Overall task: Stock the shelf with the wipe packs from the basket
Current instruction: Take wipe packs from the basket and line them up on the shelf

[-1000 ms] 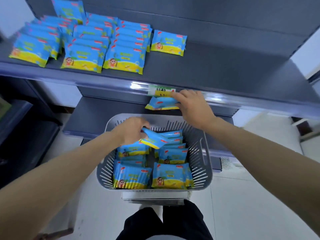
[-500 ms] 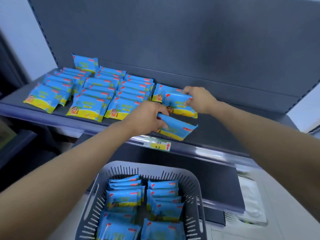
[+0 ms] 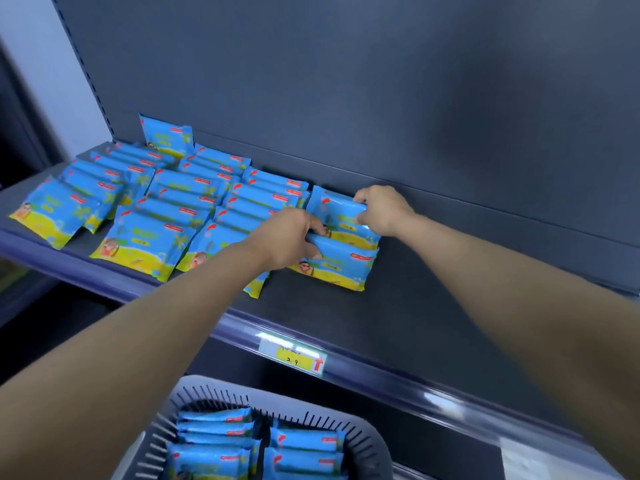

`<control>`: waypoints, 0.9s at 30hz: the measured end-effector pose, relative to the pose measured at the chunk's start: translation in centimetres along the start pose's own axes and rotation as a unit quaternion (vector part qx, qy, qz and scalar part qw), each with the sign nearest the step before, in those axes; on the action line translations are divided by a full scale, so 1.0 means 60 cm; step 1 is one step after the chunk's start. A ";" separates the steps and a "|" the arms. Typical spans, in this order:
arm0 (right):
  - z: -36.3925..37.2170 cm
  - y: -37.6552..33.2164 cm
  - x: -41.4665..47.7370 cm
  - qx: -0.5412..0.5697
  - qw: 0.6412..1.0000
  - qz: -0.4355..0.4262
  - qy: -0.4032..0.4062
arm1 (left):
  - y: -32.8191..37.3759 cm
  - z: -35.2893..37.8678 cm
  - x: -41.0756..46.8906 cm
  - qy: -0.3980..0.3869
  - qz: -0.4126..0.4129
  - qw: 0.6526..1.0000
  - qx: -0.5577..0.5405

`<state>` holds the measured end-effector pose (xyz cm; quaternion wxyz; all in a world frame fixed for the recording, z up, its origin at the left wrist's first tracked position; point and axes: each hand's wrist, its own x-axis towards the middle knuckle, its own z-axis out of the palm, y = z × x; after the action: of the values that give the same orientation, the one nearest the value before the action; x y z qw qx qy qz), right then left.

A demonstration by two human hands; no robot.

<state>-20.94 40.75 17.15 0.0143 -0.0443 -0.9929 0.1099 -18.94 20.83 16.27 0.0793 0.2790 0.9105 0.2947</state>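
Note:
Blue and yellow wipe packs lie in overlapping rows [image 3: 162,209] on the dark shelf [image 3: 398,313], filling its left part. My left hand [image 3: 291,237] grips the front pack [image 3: 339,265] of a new row, which lies flat on the shelf. Just behind it, my right hand [image 3: 381,209] holds the top edge of a second pack [image 3: 343,216], leaning on a pack nearer the back wall. The grey slotted basket [image 3: 360,441] at the bottom holds several more packs [image 3: 214,441].
The shelf's right half is bare up to the dark back panel [image 3: 381,81]. A yellow price tag [image 3: 298,356] sits on the shelf's front rail. One pack [image 3: 166,136] stands upright at the back left. A lower shelf lies behind the basket.
Both hands rose from the basket to the shelf with a pack each. The left hand's pack has moved back from the shelf's front and now lies flat before the right hand's pack.

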 end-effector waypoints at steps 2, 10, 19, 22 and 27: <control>0.001 0.003 0.008 -0.002 1.000 0.003 -0.001 | -0.002 0.001 0.020 0.001 0.002 0.999 0.041; -0.022 0.025 -0.019 0.086 0.995 0.014 0.053 | -0.002 0.011 0.083 -0.020 -0.003 0.988 0.154; -0.043 0.016 -0.103 -0.029 0.994 0.000 0.106 | 0.015 0.019 0.068 0.014 0.045 0.974 0.223; -0.058 -0.009 -0.132 -0.068 0.988 -0.014 0.138 | 0.032 -0.001 0.038 0.058 0.091 0.969 0.222; -0.098 -0.070 -0.186 -0.111 0.976 -0.033 0.182 | 0.079 -0.065 -0.031 0.131 0.171 0.946 0.244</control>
<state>-9.97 36.91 23.63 0.1934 -0.0319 -0.9805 -0.0113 -16.44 21.04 22.17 -0.1628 0.4001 0.8956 0.1065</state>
